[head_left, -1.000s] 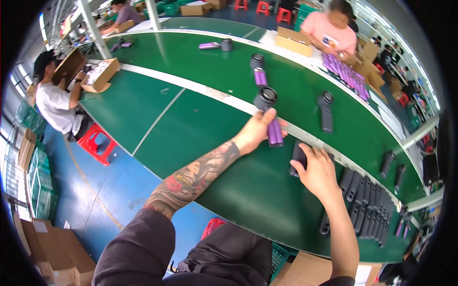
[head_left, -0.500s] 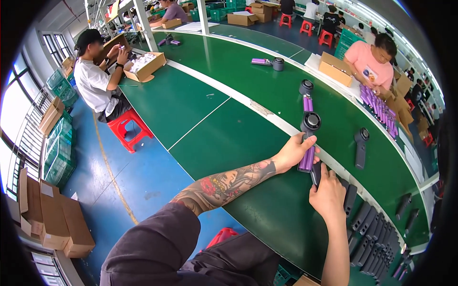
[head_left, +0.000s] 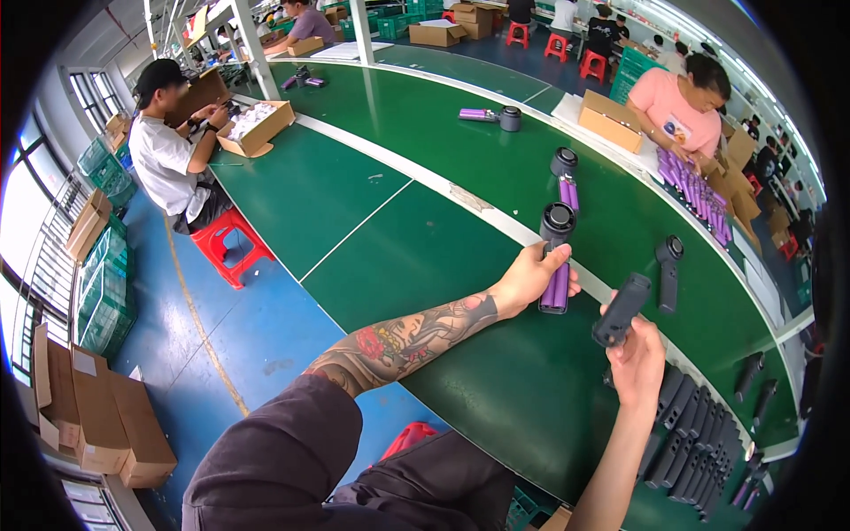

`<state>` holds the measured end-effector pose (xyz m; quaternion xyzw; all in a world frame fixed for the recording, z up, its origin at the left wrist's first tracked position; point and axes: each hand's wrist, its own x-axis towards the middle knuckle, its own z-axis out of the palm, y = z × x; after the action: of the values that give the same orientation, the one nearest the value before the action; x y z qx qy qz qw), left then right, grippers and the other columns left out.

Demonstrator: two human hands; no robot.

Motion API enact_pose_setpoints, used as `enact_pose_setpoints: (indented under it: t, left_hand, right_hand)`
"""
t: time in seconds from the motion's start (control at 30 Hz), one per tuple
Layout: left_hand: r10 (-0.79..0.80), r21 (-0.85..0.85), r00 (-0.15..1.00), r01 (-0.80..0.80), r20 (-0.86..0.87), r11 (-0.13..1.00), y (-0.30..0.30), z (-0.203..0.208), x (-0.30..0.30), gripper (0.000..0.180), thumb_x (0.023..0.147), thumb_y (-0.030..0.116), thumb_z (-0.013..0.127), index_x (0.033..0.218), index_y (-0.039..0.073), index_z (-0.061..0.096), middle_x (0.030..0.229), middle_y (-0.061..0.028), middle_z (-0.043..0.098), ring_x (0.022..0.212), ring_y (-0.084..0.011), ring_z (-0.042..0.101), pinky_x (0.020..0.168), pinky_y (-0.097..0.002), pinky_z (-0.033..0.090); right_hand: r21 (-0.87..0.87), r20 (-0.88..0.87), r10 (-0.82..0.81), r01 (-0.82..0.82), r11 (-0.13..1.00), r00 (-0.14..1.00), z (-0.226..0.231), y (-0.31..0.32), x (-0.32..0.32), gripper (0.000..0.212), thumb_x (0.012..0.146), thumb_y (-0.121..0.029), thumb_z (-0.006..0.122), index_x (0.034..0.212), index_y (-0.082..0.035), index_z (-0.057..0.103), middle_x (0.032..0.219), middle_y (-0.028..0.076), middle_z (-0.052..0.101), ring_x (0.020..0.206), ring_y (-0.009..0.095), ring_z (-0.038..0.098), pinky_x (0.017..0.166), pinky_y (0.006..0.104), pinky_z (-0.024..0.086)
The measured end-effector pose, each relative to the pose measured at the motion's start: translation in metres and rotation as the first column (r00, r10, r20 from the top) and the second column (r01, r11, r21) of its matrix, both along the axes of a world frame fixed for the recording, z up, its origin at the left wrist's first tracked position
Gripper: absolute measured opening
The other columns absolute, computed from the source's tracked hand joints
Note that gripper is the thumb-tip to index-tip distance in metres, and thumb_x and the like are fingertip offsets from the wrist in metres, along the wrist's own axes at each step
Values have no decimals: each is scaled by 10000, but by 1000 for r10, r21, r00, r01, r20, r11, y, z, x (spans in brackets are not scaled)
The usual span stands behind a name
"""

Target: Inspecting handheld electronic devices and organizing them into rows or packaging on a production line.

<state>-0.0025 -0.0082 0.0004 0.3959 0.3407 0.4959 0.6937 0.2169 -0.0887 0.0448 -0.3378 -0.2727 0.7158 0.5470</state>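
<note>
My left hand [head_left: 529, 281] is closed round the neck of a small handheld fan [head_left: 558, 221], its round dark head pointing away and its purple lower body showing below my fingers. To the right of it, my right hand [head_left: 639, 367] grips a dark grey handle casing [head_left: 623, 308], held up and tilted, apart from the fan. Beside my right forearm, several similar dark casings [head_left: 695, 425] lie in rows on the green table. Just beyond the held fan lies another fan with a purple body [head_left: 564, 163]. Further right rests a fan with a dark grey handle [head_left: 668, 270].
A white strip [head_left: 425, 183] runs along the green bench [head_left: 354, 203]. Across it, a person in pink handles purple parts [head_left: 695, 195] near a cardboard box [head_left: 611, 122]. On the left, a person in white sits on a red stool [head_left: 232, 248] by an open box [head_left: 257, 128].
My right hand has drawn the dark casing away from the fan's purple body and turned it upward. The left hand keeps its hold on the fan. The whole view has shifted slightly.
</note>
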Motion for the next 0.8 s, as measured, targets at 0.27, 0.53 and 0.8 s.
enact_pose_setpoints:
  t: [0.27,0.53,0.8]
  left_hand:
    - [-162,40,973,157,167,987,-10,-4,7,362,1077,305,473,1282,7,478,1172,-156,638,932,-221,689,812,-344,586]
    - [-272,16,931,276,243,961,-13,-10,11,443,1090,377,394,1379,49,467,1254,-135,625,1061,-221,648,965,-384,519]
    - [-325,11,904,336,277,942,-23,-14,21,450,1084,350,435,1438,72,454,1295,-123,618,1135,-200,623,1030,-387,479]
  right_hand:
    - [59,-103,-229,236,970,968,-18,0,-15,526,881,42,545,1398,9,455,1294,244,596,1010,297,694,856,298,582]
    - [270,210,-287,226,936,935,-21,-4,-26,392,924,3,578,1316,-9,551,1266,198,635,1093,328,672,961,337,549]
    - [788,584,-733,-27,615,348,-47,-2,-51,403,891,-8,650,1290,22,594,1341,170,627,1136,294,662,1011,359,516]
